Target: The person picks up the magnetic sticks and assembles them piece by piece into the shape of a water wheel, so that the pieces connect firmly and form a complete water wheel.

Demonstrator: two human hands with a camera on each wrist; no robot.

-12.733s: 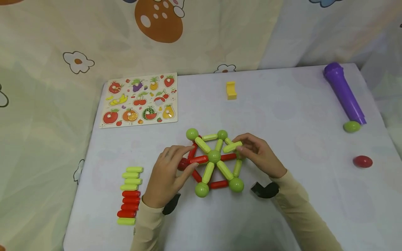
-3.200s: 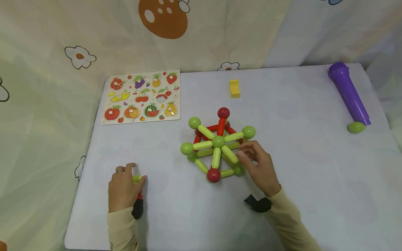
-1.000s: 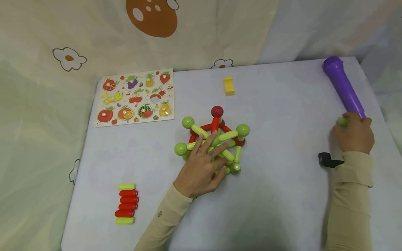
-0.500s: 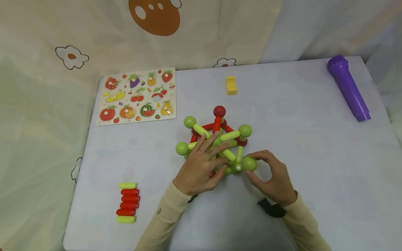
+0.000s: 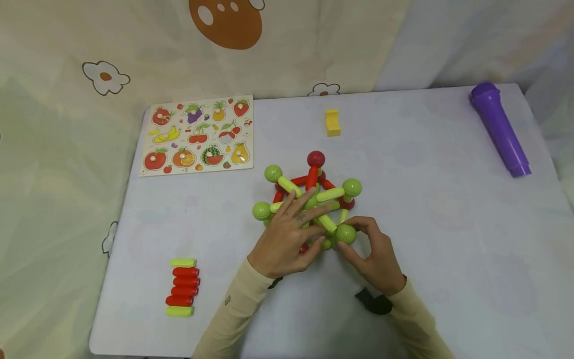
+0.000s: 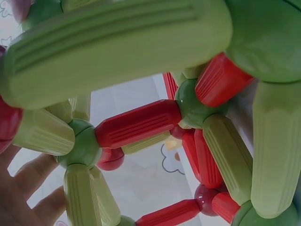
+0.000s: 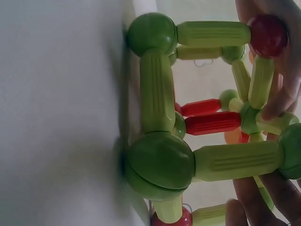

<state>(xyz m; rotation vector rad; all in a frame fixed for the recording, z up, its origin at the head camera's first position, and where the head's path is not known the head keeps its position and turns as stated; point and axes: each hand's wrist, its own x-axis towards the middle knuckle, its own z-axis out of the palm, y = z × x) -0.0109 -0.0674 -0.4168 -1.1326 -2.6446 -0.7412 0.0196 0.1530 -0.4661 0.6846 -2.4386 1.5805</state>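
Frame [image 5: 309,202] mostly built; right hand [image 5: 374,254] pinching green ball [image 5: 346,234] onto its near corner, left hand [image 5: 287,239] flat, fingers straight, on top; spare sticks [image 5: 181,289] unused left of frame.

head overhead, wrists close on frame [image 5: 314,199]

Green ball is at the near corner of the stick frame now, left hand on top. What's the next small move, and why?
Probably press the green ball onto the near stick ends, then release. The right hand pinches it against the structure at that corner, while the left hand lies on top, steadying it. Whether it has seated is unclear.
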